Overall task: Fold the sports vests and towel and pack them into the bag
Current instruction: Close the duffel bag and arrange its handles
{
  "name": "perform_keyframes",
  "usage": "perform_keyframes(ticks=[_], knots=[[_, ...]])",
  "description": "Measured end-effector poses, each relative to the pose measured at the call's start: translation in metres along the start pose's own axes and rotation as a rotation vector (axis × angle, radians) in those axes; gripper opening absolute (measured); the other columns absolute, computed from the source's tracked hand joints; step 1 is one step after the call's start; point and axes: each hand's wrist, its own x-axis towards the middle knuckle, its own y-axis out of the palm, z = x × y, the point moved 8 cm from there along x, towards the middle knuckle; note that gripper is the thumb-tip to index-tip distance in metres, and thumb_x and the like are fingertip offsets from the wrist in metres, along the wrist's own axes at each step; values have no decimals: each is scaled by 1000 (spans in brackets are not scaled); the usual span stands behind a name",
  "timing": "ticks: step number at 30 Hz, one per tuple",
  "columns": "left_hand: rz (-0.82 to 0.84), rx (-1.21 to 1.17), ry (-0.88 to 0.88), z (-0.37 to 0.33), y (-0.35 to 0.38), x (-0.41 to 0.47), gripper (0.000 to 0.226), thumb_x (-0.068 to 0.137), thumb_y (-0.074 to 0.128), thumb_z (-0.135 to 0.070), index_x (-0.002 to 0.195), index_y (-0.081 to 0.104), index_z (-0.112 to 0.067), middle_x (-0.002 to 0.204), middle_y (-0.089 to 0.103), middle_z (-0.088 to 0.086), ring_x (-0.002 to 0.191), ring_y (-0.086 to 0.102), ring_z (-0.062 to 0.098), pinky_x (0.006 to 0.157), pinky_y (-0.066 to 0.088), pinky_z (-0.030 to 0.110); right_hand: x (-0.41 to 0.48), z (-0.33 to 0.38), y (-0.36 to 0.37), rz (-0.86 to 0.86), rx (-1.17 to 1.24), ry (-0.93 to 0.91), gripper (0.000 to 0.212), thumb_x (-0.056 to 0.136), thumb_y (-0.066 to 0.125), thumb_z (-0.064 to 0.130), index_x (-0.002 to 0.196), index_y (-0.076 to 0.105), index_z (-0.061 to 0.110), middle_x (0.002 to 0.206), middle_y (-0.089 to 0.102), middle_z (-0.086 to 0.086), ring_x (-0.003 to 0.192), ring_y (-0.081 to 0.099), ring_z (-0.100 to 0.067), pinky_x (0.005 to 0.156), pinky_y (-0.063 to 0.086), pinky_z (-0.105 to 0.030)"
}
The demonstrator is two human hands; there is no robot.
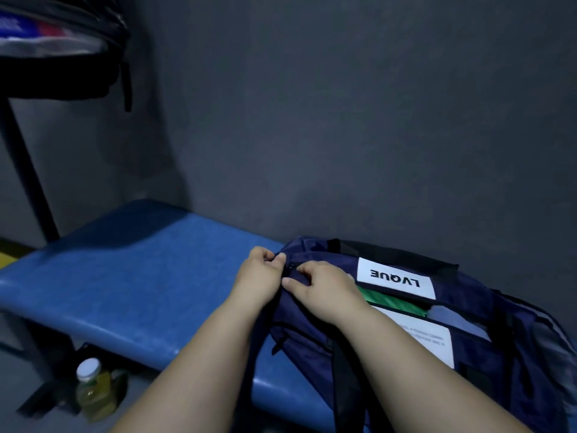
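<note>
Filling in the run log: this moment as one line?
stage: at zipper | left hand: pinches bag end | right hand: pinches bag by zipper | bag: on bench, open, green fabric inside

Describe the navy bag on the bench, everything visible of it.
The bag is navy and looks like woven fabric. It lies on its side on the blue bench. Its top gapes open, showing green cloth inside. On it a white label reads LVQUE, upside down to the camera, and a second label with small print lies nearer. Over its near side hangs a black strap. At its left end the left hand and the right hand pinch the fabric by the zip.
</note>
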Motion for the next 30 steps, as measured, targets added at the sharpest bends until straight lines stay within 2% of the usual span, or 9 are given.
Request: perform_keyframes(ticks=[2,5,9,14,17,19,23,30], knots=[[46,-24,-23,1,2,0,21,97,51,-36,104,53,-16,90,60,-2,88,57,20,69,41,30,1,2,-1,-47,46,-16,39,83,60,60,106,60,28,118,62,2,114,54,-24,97,42,-42],[83,-140,-25,2,4,-1,19,96,54,-33,102,58,-15,97,67,5,91,62,22,81,50,35,1,3,-7,-112,141,-18,43,74,70,60,97,51,29,110,61,-1,105,56,-23,86,44,-37],[144,-326,-34,-7,7,-6,13,98,51,-25,102,60,-16,88,64,3,69,56,13,59,43,26,0,2,-15,-184,241,-22,39,79,69,55,97,50,26,105,61,4,101,57,-21,80,43,-34],[246,-569,-43,-24,14,-17,13,101,44,-14,102,57,-14,76,57,4,52,45,11,41,36,19,-8,-1,-35,-335,289,-18,25,91,57,48,88,48,25,92,63,3,93,58,-24,74,41,-33],[297,-650,-33,-34,15,-25,16,102,43,-18,95,57,-18,75,57,1,54,49,10,46,41,19,-13,-1,-46,-383,329,-8,31,91,55,52,83,48,23,78,58,8,81,56,-21,68,40,-32],[327,-699,-35,-40,15,-30,18,103,43,-19,93,58,-18,78,60,1,54,53,10,49,46,19,-15,-3,-53,-397,349,17,37,91,53,55,78,49,20,67,55,6,72,53,-20,65,41,-34],[395,-749,-22,-48,19,-37,17,103,44,-19,102,60,-17,97,63,8,67,57,16,66,52,25,-18,-5,-62,-406,389,64,48,93,48,56,66,44,17,58,51,3,65,51,-19,63,40,-35],[448,-768,18,-57,18,-49,21,104,41,-19,103,61,-15,87,66,3,55,63,8,58,54,21,-20,-4,-70,-383,397,94,53,91,51,55,59,37,16,55,44,2,61,46,-20,61,37,-37]])
